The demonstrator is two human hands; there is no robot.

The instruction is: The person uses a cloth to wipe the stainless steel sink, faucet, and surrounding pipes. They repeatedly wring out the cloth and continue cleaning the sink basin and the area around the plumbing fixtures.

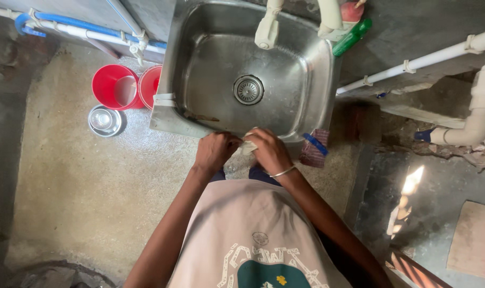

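Note:
Both my hands meet at the near rim of a steel sink (306,69). My left hand (214,152) is curled shut, and my right hand (269,151), with a thin bangle at the wrist, is closed beside it. Between them they grip a small pale cloth or scrub pad (247,145), mostly hidden by the fingers. The sink basin holds a round drain (248,89), with a pale tap (267,26) above it.
Two red buckets (114,86) and a small steel bowl (105,120) stand on the wet concrete floor left of the sink. A green bottle (351,37) lies at the sink's far right. White pipes (482,101) run along the right, with a blue-handled brush (317,144) and a cloth by the sink.

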